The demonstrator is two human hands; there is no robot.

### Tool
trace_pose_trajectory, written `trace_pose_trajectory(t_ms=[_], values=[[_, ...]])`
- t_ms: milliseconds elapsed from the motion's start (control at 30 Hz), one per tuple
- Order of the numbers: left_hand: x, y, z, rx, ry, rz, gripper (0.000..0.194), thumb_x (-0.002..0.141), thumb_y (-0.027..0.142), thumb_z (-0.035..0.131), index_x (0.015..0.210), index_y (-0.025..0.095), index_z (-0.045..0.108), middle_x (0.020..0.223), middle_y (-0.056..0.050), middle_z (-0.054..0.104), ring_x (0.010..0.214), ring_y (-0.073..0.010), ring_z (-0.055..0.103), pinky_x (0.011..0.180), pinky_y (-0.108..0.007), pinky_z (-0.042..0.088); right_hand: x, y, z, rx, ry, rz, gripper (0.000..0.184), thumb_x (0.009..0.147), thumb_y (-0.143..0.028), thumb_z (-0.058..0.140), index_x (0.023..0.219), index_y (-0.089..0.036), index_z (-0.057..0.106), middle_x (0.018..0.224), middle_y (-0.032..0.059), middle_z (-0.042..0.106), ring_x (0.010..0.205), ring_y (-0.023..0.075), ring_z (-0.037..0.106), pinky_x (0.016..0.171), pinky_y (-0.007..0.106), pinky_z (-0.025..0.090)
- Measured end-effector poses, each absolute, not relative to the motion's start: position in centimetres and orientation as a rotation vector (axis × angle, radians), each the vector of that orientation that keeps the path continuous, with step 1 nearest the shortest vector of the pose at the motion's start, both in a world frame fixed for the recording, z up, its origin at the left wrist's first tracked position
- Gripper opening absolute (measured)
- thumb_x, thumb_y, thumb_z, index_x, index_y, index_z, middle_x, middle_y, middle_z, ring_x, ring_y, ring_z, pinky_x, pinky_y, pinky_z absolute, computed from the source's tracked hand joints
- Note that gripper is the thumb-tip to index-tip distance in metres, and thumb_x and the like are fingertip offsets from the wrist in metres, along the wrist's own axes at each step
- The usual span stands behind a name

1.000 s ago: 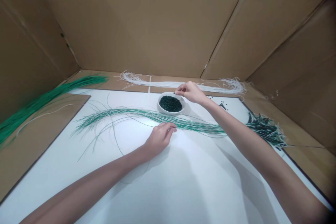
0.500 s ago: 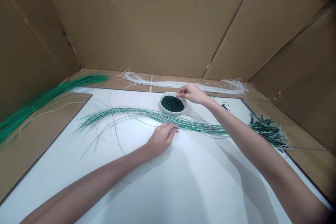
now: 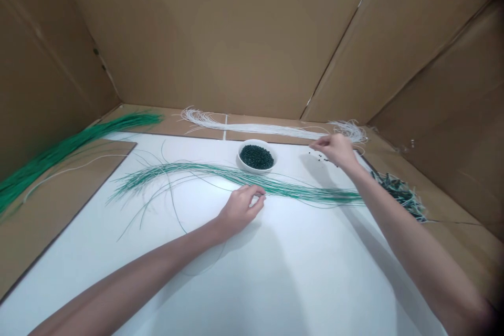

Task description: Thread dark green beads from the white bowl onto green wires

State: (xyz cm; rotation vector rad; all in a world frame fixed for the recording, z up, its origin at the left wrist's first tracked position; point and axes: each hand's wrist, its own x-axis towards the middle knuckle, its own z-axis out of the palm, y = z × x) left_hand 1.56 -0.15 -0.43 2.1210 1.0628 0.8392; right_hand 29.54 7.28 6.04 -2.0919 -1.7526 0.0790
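Observation:
My left hand (image 3: 242, 207) is closed in a pinch just in front of a bundle of green and white cords (image 3: 220, 169). A thin green cord (image 3: 205, 272) loops out from beneath my left forearm toward that hand, which appears to pinch it; the held end is too small to see clearly. At the back right, my right hand (image 3: 334, 149) is closed with fingertips together, over a few loose dark beads (image 3: 320, 157). Anything between those fingertips is too small to make out. A white bowl (image 3: 256, 170) stands behind the bundle, filled with dark green beads (image 3: 256, 157).
Along the back lies a bundle of white cords (image 3: 268, 129). A thick green cord bundle (image 3: 79, 142) stretches across the left side. Dark beaded ends (image 3: 401, 194) of the middle bundle rest at the right edge. Cardboard walls (image 3: 220, 37) enclose the white board (image 3: 236, 299).
My right hand has moved from the bowl's rim rightward to the loose beads. My left hand stays pinched in nearly the same place.

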Motion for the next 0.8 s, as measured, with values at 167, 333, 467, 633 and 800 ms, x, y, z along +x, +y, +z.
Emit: trace_pose_trajectory(t_ms=[167,333,467,633,800], values=[[1.6,-0.2,-0.5,2.133,1.056,0.848,0.016,0.079,0.021,0.045,0.086,0.018,0.059,0.076,-0.001,0.061,0.068,-0.0120,0.054,0.070,-0.023,0.043,33.3,7.4,4.3,-2.282,-1.526,-0.207,0.022,0.064,-0.013,0.054,0.081,-0.015,0.068,0.077,0.0091,0.067,0.076,0.0236,0.060,0.066,0.029,0.041],[1.6,-0.2,-0.4,2.122,1.072,0.840,0.016,0.079,0.020,0.045,0.087,0.018,0.059,0.076,-0.001,0.061,0.067,-0.0121,0.054,0.069,-0.023,0.043,26.5,8.8,4.7,-1.864,-1.902,0.039,0.021,0.072,-0.017,0.050,0.084,-0.014,0.067,0.080,0.0063,0.068,0.073,0.0175,0.061,0.069,0.025,0.042],[1.7,-0.2,-0.4,2.106,1.084,0.817,0.017,0.077,0.019,0.046,0.088,0.018,0.059,0.076,-0.001,0.061,0.066,-0.0117,0.053,0.069,-0.023,0.043,19.4,9.9,5.4,-1.520,-2.234,0.295,0.018,0.074,-0.019,0.052,0.084,-0.017,0.067,0.083,0.0027,0.068,0.071,0.0139,0.059,0.068,0.023,0.042],[1.6,-0.2,-0.3,2.121,1.071,0.816,0.016,0.078,0.018,0.046,0.085,0.019,0.060,0.077,0.000,0.061,0.065,-0.0113,0.053,0.067,-0.022,0.042,15.8,11.7,4.5,-1.656,-2.437,0.171,0.017,0.071,-0.015,0.053,0.078,-0.020,0.068,0.079,0.0039,0.068,0.077,0.0171,0.059,0.067,0.024,0.040],[1.6,-0.2,-0.1,2.151,1.050,0.828,0.016,0.078,0.017,0.045,0.084,0.018,0.060,0.074,-0.001,0.061,0.064,-0.0115,0.052,0.065,-0.022,0.042,16.1,12.7,3.8,-1.763,-2.474,0.103,0.021,0.069,-0.013,0.052,0.080,-0.021,0.069,0.084,0.0051,0.067,0.082,0.0202,0.059,0.065,0.026,0.040]])
